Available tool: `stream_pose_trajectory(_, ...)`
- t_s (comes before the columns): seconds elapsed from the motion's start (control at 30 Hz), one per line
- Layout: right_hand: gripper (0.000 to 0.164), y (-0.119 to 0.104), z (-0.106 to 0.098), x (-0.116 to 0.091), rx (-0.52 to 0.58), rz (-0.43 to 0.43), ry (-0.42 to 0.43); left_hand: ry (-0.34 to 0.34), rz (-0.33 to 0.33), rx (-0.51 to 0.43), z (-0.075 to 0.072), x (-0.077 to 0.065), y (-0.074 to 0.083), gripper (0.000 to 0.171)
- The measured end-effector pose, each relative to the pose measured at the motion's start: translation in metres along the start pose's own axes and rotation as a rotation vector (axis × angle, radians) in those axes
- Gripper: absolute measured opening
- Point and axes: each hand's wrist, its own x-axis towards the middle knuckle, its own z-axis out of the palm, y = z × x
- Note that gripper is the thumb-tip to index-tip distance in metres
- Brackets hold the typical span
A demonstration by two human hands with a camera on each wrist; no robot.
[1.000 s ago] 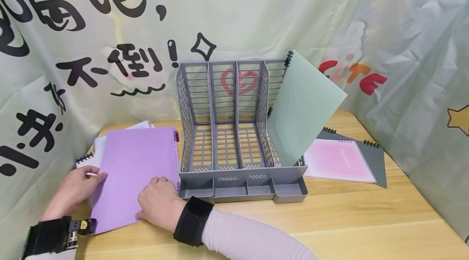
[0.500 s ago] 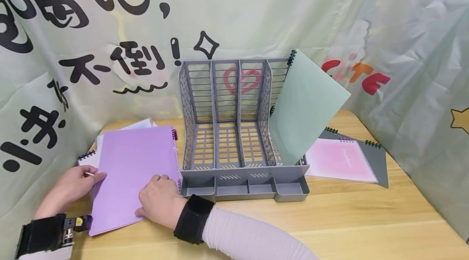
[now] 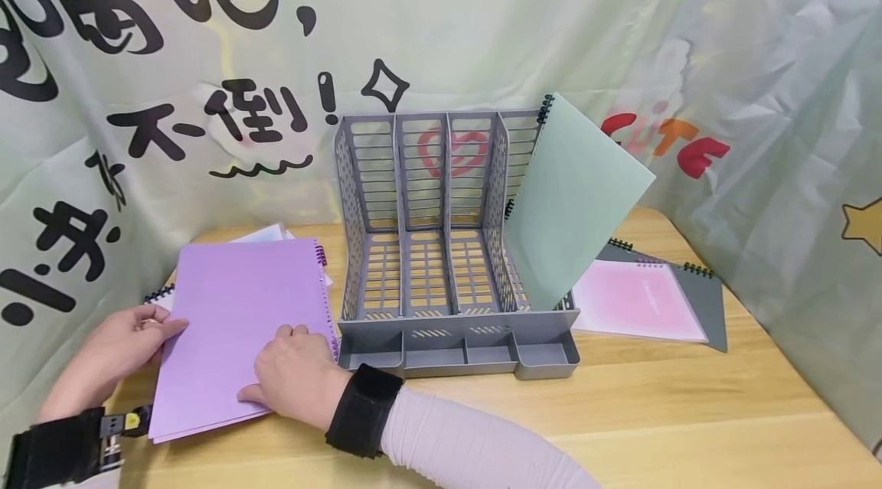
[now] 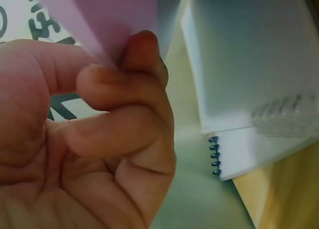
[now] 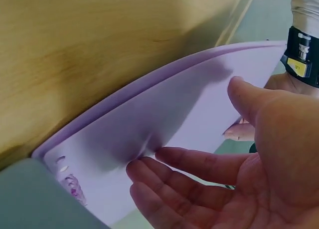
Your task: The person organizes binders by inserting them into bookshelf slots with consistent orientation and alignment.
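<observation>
Purple notebook (image 3: 241, 321) is flat on the desk (image 3: 661, 412), left of the grey organizer (image 3: 458, 332), coil edge toward it. Left hand (image 3: 127, 347): fingers grasping the notebook's left edge, pinched between thumb and index; the wrist view has the sheet right at the fingertips. Right hand (image 3: 299, 378): fingers grasping nothing, slightly bent, tips against the cover near its lower right side. Two purple layers visible along the near edge. White notebooks (image 4: 254, 89) partly under the purple one, at the back left. Organizer's rightmost slot has a pale green notebook (image 3: 575, 202), tilted right. Right of the organizer, a pink notebook (image 3: 637, 301) lies on dark grey ones (image 3: 706, 305).
</observation>
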Motion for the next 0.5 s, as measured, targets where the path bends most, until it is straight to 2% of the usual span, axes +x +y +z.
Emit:
stream_pose_trajectory(0.27,0.062,-0.004,-0.015,0.003,0.128,0.010,-0.030,0.065,0.023,-0.040,-0.009,-0.010,0.018,0.042)
stream_pose_trajectory(0.5,0.068,-0.002,-0.027,0.003,0.210,0.033,0.055,0.107,0.025,-0.061,-0.016,-0.016,0.035,0.045)
